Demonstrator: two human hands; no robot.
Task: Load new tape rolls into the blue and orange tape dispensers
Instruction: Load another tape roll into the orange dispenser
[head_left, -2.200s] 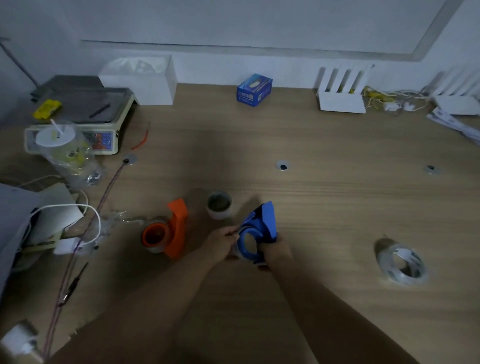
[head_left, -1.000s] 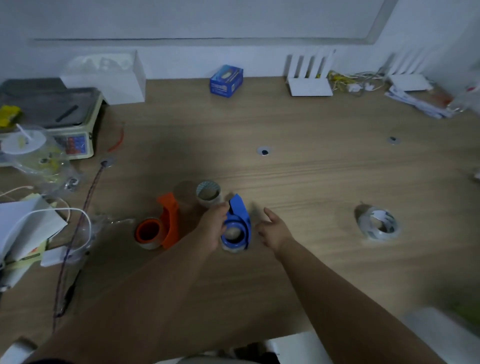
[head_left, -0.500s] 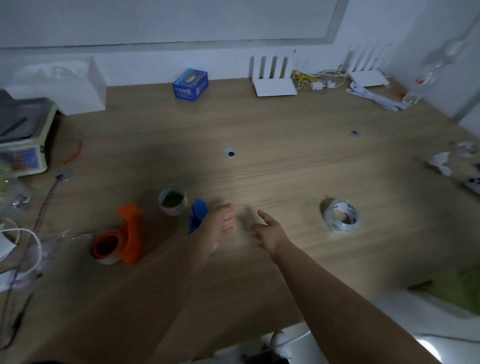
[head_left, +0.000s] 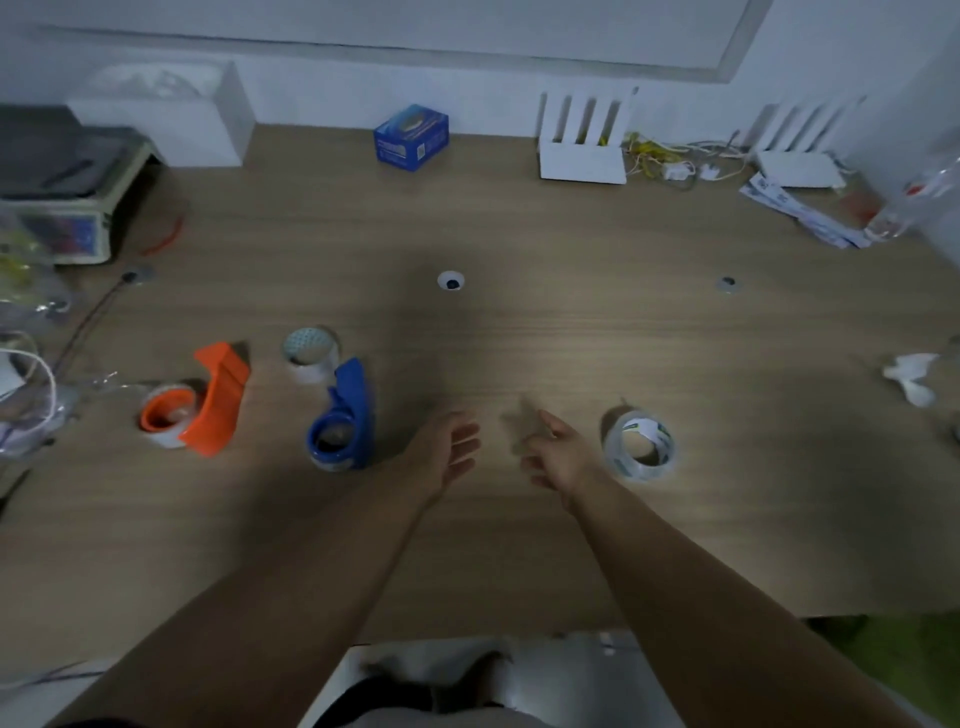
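Note:
The blue tape dispenser (head_left: 343, 422) lies on the wooden table (head_left: 571, 338) with a clear roll in its wheel. Left of it the orange tape dispenser (head_left: 208, 402) rests with a roll in it too. A small used core (head_left: 310, 355) stands just behind the blue one. A clear tape roll (head_left: 641, 446) lies flat to the right. My left hand (head_left: 451, 448) hovers open right of the blue dispenser, holding nothing. My right hand (head_left: 558, 452) is open, fingers spread, just left of the clear roll and not touching it.
A weighing scale (head_left: 67, 197) and a plastic bag with cables crowd the left edge. At the back stand a white box (head_left: 171, 119), a blue carton (head_left: 410, 137) and white routers (head_left: 582, 140) with wires. Crumpled paper (head_left: 911, 376) lies far right.
My left hand let go of the blue dispenser, which now rests on the table. Both hands have shifted right, toward the clear roll. The view has panned right.

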